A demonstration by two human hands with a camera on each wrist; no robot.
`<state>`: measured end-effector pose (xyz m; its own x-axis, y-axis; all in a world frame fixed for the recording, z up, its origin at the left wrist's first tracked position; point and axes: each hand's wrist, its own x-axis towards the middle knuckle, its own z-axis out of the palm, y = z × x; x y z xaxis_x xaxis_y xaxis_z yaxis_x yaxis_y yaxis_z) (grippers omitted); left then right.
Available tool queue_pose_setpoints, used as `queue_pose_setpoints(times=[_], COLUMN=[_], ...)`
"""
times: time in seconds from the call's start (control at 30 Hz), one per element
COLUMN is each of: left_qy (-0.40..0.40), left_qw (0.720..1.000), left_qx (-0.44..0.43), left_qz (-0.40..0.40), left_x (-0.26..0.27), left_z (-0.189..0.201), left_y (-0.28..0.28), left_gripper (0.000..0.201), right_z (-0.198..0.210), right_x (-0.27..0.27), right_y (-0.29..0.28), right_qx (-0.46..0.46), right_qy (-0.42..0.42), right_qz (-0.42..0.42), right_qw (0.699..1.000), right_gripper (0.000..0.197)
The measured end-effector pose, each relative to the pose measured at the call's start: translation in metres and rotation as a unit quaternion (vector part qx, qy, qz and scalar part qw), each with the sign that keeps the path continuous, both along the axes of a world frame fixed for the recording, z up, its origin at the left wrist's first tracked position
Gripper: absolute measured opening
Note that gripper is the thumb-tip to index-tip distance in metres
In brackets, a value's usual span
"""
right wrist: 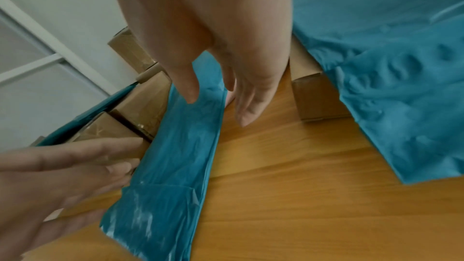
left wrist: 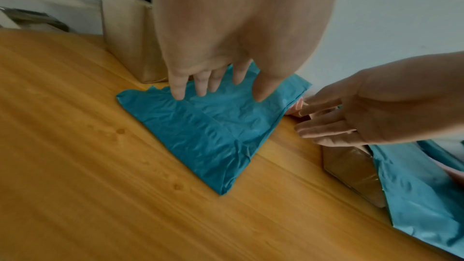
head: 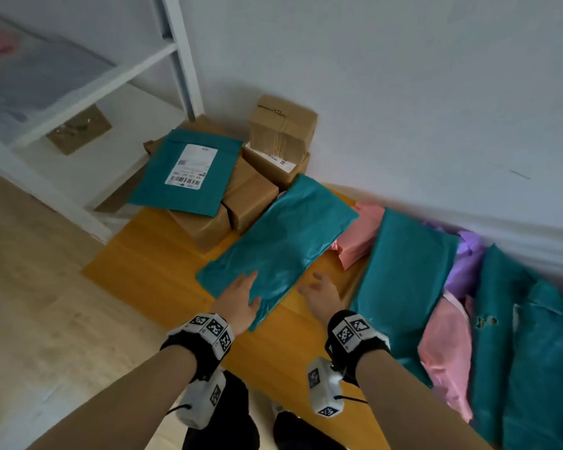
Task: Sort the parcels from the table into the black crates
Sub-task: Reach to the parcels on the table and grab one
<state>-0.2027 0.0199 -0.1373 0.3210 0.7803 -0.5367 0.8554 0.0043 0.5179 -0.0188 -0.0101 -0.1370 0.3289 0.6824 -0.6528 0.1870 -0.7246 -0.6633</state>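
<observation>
Left hand (head: 239,298): palm down, fingers straight and spread, resting on near end of teal parcel (head: 278,248) | Right hand (head: 322,295): fingers extended and loosely spread, holding nothing, just right of parcel above table (head: 163,254) | Teal parcel: flat on table, far end against cardboard boxes (head: 257,177)

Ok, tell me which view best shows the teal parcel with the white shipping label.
The head view: the labelled teal parcel lies label-up across brown boxes, fully visible. The left wrist view catches only a teal sliver at the top edge, the right wrist view only its edge.
</observation>
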Motion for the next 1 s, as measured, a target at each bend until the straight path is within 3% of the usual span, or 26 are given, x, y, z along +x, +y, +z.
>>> queue_pose_setpoints(times=[0.33,0.53,0.6,0.77,1.0], left_qy=[-0.077,-0.091,-0.094,-0.097,-0.096], left_qw=[0.992,0.989,0.988,0.984,0.983], left_qx=[-0.047,-0.032,-0.032,-0.03,0.019], left_qz=[-0.086,-0.112,-0.118,-0.144,-0.155], left_x=[-0.01,-0.013,-0.014,-0.012,-0.006], left_z=[-0.02,-0.022,-0.021,-0.016,0.002], left_y=[0.041,0.049,0.051,0.051,0.037], left_gripper=[0.06,0.058,0.058,0.059,0.074], right_z=[-0.009,-0.017,-0.017,-0.007,0.01], right_x=[-0.021,-0.031,-0.033,-0.041,-0.053], right_y=[0.027,0.031,0.032,0.033,0.033], right_qx=[-0.028,-0.026,-0.013,0.037,0.08], right_qy=[-0.02,0.023,0.036,0.049,0.034], right_qz=[-0.123,-0.189,-0.217,-0.24,-0.208], right_qw=[0.992,0.981,0.975,0.969,0.974], right_gripper=[0.061,0.066,0.058,0.016,0.01])
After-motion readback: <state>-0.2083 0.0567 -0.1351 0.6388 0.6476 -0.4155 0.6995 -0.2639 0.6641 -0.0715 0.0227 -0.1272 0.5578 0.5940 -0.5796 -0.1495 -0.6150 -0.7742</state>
